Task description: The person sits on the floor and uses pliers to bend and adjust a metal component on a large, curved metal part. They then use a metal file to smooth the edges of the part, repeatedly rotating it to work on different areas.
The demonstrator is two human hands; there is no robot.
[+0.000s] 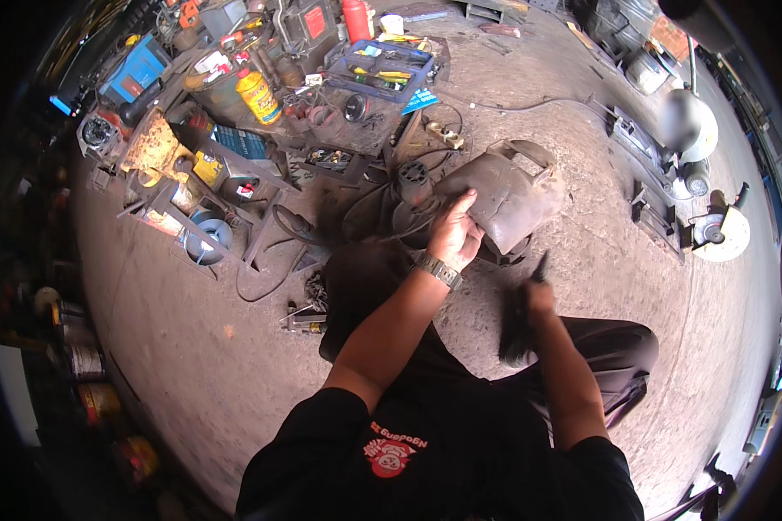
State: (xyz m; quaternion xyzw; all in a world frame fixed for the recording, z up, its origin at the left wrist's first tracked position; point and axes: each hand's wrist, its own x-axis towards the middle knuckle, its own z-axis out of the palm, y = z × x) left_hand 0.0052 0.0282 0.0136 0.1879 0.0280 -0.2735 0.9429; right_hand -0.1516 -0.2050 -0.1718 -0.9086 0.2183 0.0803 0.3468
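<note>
A dull grey metal gas cylinder (500, 195) with a ring-shaped collar (537, 158) lies tilted on the floor in front of me. My left hand (454, 233), a watch on its wrist, grips its near left edge, the thumb on top and the fingers curled. To the right of the cylinder and nearer to me, my right hand (540, 300) is closed around a short dark tool (541, 267). Motion smears this hand, and the tool's kind cannot be made out. The tool is apart from the cylinder.
A low workbench (261, 130) at the far left bears a yellow bottle (259, 97) and a blue crate (381, 68) of tools. Cables and a power strip (444, 134) lie behind the cylinder. At the right stand cut-off machines, one with a pale disc (728, 236).
</note>
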